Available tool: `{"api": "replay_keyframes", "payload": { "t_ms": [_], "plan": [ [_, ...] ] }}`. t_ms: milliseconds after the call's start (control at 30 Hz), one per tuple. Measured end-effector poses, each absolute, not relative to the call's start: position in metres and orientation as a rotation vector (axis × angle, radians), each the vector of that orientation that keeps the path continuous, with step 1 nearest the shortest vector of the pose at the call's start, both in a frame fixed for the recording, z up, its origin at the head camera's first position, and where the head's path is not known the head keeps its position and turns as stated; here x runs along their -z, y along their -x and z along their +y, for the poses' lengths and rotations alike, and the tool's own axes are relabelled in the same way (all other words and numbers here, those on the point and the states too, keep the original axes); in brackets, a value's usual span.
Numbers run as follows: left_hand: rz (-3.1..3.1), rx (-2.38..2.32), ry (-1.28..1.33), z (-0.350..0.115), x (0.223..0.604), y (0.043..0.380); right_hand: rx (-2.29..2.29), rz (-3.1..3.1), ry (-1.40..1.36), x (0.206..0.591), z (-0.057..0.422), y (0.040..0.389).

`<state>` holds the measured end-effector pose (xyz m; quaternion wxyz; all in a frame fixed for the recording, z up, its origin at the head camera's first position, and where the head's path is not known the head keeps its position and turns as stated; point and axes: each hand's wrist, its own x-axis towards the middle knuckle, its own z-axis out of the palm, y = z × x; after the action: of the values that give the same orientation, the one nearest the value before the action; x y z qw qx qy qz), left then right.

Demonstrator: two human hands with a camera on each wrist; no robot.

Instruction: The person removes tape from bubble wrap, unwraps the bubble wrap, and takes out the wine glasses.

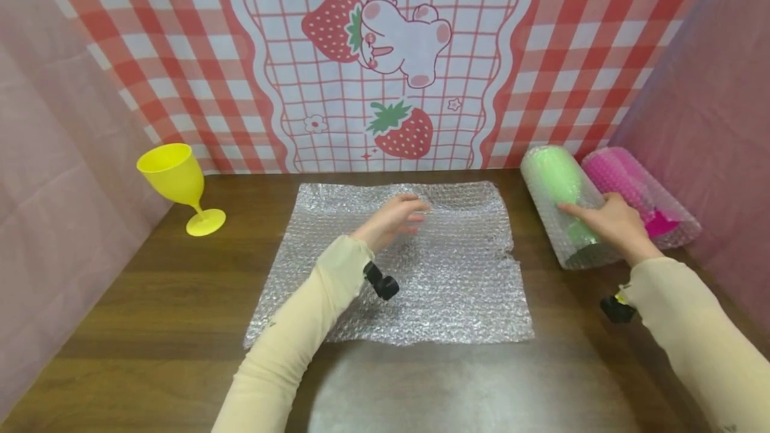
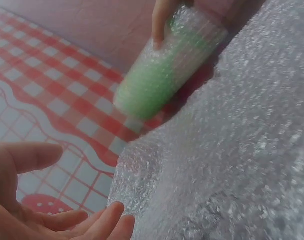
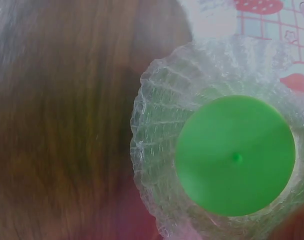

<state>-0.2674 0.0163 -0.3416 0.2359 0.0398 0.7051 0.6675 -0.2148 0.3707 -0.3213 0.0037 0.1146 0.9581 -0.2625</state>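
1. Head view, nearest: pale cream sleeves (image 1: 301,346) cover both forearms, with a small black camera (image 1: 381,284) at each wrist, above a brown wood-grain table (image 1: 150,313).
2. A sheet of clear, silvery bubble wrap (image 1: 445,293) lies spread across the middle of the table, its right edge ragged.
3. Over this sheet is the left hand (image 1: 394,219), its fingers loosely extended and its thumb well apart from them in the left wrist view.
4. On the right side, the right hand (image 1: 616,222) holds the green roll (image 1: 549,172), thumb laid across the wrap and fingers down the other side; its fingertips are hidden.
5. This roll is a green item inside bubble wrap, lying slantwise; the right wrist view shows a round green base (image 3: 237,155) at its open end.
6. Just beside it, farther right, lies the pink roll (image 1: 625,182), wrapped likewise.
7. Well apart, on the left, a yellow goblet (image 1: 174,179) stands upright.
8. Behind everything hangs a red-and-white checked cloth (image 1: 186,39) printed with strawberries, flanked by pinkish curtains (image 1: 54,152).
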Motion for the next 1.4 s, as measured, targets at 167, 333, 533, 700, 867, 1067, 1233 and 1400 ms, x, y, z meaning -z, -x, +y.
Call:
{"api": "replay_keyframes", "payload": {
  "t_ms": [167,333,533,700,867,1067,1233,1400],
  "plan": [
    [1.922,-1.853,-0.103,0.024,0.346,0.273,0.853,2.980,-0.324,0.316,0.362,0.211],
    [1.895,-1.890,-0.078,0.030,0.346,0.275,0.867,2.995,-0.288,0.310,0.350,0.209],
    [1.867,-1.918,-0.078,0.030,0.346,0.276,0.884,3.034,-0.241,0.305,0.330,0.207],
    [1.867,-1.919,-0.087,0.030,0.348,0.277,0.945,3.039,-0.192,0.303,0.312,0.203],
    [1.861,-1.946,-0.132,0.033,0.345,0.278,1.009,2.976,-0.154,0.301,0.293,0.201],
    [1.901,-1.938,-0.236,0.037,0.341,0.277,1.130,2.836,-0.122,0.303,0.270,0.198],
    [1.859,-2.009,-0.227,0.038,0.340,0.276,1.219,2.762,-0.103,0.307,0.250,0.194],
    [1.821,-2.119,-0.120,0.036,0.338,0.277,1.297,2.673,-0.109,0.312,0.230,0.189]
  ]
}}
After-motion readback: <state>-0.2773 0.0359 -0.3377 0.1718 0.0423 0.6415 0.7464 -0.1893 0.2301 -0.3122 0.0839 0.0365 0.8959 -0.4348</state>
